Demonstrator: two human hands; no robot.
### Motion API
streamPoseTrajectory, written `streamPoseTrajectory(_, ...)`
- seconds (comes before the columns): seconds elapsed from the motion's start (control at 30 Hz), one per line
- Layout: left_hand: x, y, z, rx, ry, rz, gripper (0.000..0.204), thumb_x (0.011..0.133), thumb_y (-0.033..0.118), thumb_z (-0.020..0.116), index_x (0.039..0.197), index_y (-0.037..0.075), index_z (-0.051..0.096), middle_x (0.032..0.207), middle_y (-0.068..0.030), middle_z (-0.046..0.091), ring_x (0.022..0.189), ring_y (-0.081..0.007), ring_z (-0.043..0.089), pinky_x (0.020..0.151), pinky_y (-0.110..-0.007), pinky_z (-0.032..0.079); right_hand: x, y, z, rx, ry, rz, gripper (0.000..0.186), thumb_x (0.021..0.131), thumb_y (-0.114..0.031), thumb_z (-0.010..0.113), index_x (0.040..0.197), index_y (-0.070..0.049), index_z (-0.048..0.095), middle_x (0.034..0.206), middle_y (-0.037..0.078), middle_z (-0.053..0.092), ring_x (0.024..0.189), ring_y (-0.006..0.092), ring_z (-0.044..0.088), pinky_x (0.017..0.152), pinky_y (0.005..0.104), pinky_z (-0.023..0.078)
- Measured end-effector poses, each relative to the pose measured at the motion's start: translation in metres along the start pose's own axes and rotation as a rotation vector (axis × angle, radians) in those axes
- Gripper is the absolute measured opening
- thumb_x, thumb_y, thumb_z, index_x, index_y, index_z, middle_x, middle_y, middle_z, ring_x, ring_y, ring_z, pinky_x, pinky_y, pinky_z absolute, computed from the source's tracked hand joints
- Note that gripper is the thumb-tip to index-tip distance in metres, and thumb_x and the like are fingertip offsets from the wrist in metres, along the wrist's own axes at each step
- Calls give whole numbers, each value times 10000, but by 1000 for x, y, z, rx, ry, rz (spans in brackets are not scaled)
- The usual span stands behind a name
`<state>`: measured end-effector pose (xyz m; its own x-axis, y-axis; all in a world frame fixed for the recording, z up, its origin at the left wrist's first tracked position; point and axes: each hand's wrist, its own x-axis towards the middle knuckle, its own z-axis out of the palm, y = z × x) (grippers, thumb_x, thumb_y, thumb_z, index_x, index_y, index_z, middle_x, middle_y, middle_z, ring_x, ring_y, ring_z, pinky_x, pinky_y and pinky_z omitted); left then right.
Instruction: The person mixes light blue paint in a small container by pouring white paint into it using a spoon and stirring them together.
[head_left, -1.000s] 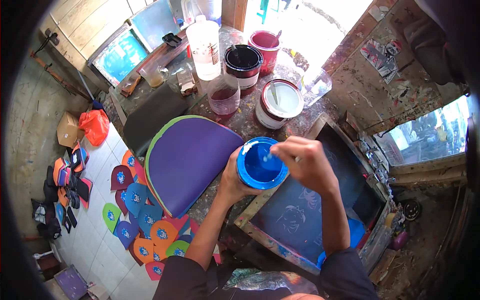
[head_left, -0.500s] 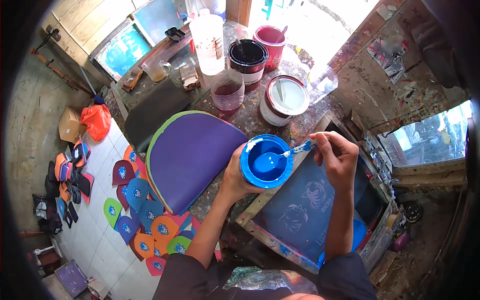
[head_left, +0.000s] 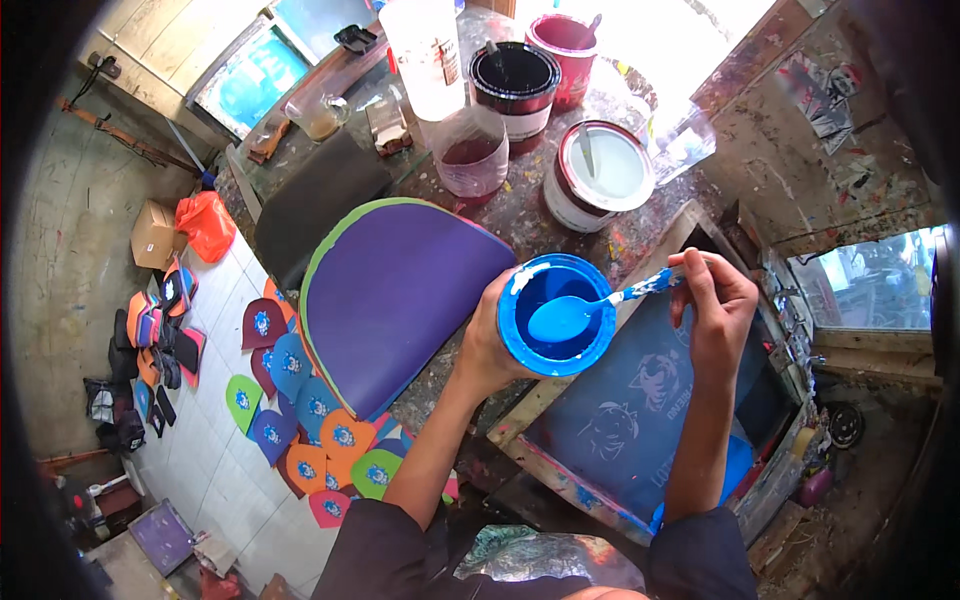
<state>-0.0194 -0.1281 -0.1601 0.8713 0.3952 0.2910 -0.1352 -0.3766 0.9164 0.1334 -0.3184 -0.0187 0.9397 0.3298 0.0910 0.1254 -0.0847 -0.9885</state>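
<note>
Paint tub [head_left: 560, 365], blue and open-topped, sits in the person's left hand [head_left: 490, 345], whose fingers curl around its left side, between the purple-topped sheets [head_left: 400, 295] and a wood-framed screen [head_left: 640, 455] on the tabletop [head_left: 525, 215]. Over its mouth I see a spoon [head_left: 562, 318] with a blue-coated bowl, its smeared handle pinched narrowly by the fingers of the right hand [head_left: 715, 295]. Beyond the tub, an open can [head_left: 575, 207] of something white stands near the screen.
</note>
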Motion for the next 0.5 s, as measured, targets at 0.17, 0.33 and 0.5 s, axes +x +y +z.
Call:
streamPoseTrajectory(0.17, -2, -7, 0, 24, -12, 0, 1245, 537, 325, 1060, 1541, 36, 382, 1500, -181, 541, 1362, -361, 587, 1128, -466, 513, -2, -3, 2, 1, 9, 2, 294, 1068, -206, 668, 982, 58, 763, 673, 34, 636, 508, 78, 544, 452, 243, 385)
streamPoseTrajectory(0.33, 0, -5, -1, 30, -17, 3, 1241, 541, 323, 1058, 1541, 37, 381, 1509, -182, 531, 1369, -360, 582, 1131, -468, 514, -2, 1, 4, -2, -24, -26, 288, 1070, -208, 662, 994, 53, 758, 693, 34, 651, 484, 76, 532, 436, 235, 372)
streamPoseTrajectory(0.5, -1, -5, 0, 5, -27, -23, 1244, 540, 318, 1058, 1541, 35, 376, 1512, -187, 526, 1365, -360, 585, 1130, -466, 516, -2, 2, 6, -5, -13, -21, 287, 1070, -194, 662, 981, 59, 765, 688, 42, 653, 493, 84, 549, 443, 241, 387)
